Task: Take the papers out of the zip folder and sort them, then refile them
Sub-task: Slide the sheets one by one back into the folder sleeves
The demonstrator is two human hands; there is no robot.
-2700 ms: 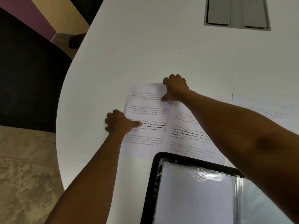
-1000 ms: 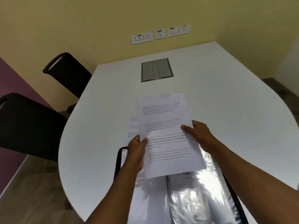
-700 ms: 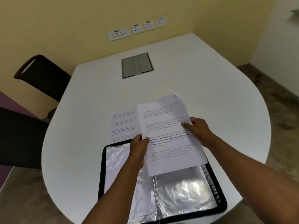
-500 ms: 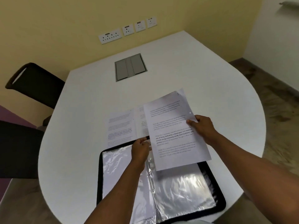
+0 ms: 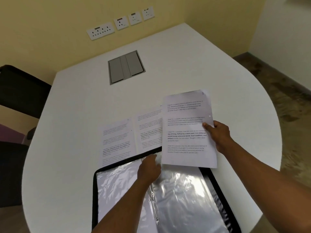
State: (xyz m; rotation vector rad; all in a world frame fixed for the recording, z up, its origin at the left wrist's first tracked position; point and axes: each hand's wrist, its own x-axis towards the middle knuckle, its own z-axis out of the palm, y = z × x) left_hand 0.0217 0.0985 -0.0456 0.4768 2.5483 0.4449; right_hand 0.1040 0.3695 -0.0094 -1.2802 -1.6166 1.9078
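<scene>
The black zip folder [image 5: 94, 190] lies open on the white table [image 5: 193, 64] in front of me, its shiny plastic sleeves [image 5: 185, 195] showing. My right hand [image 5: 218, 133] pinches the right edge of a printed sheet [image 5: 186, 130] and holds it raised above the folder's far right corner. My left hand [image 5: 149, 169] reaches over the sleeves near the spine, fingertips at a sleeve's top edge; they are blurred. Two printed sheets lie flat side by side beyond the folder, a left sheet [image 5: 116, 140] and a right sheet [image 5: 148, 130] partly hidden by the held one.
A grey cable hatch [image 5: 126, 67] is set into the table farther back. Black chairs [image 5: 21, 91] stand at the left edge. Wall sockets [image 5: 101, 31] line the yellow wall. The table's rounded edge [image 5: 276, 148] drops to the floor at right.
My left hand has let go of the held sheet and dropped to the folder's sleeves. My right hand alone now holds the sheet, shifted to the right. Both table sheets show.
</scene>
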